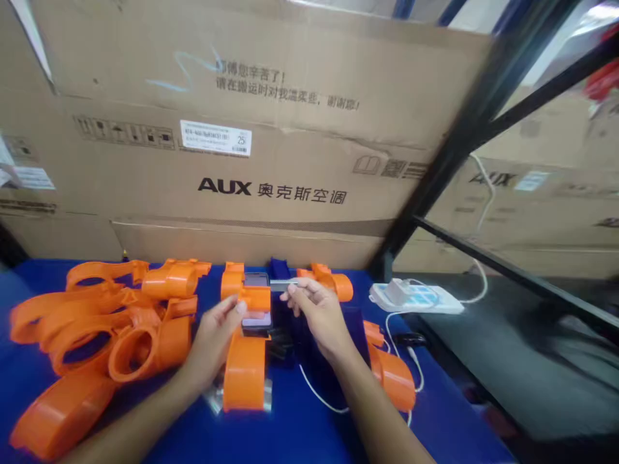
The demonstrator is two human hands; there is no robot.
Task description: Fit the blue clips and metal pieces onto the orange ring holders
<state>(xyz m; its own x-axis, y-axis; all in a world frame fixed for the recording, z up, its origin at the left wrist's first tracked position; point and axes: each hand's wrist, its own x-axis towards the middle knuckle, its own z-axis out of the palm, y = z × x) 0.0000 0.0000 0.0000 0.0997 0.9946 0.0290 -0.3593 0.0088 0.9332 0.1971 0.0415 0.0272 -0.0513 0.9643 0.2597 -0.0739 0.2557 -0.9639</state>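
Observation:
My left hand (216, 338) is closed on an orange plastic clamp-like piece (255, 299), its thumb resting on the near side. A dark-screened, phone-like device (256, 280) shows just behind this piece, and a pale lilac part (256, 320) shows in front of it. From the right, my right hand (316, 312) pinches a thin silvery rod (281, 283) whose far end meets the device's right edge. Whether the rod enters the device is too small to tell. Below the left fingers stands another orange band (245, 372) on a clear plastic bag (267, 394).
Several orange ring-shaped parts (176, 281) crowd the left of the blue table surface (193, 435). More orange parts (394, 380) lie at the right. A white power strip (435, 299) with cables sits by the black rack post (387, 261). A large cardboard box (290, 161) stands behind.

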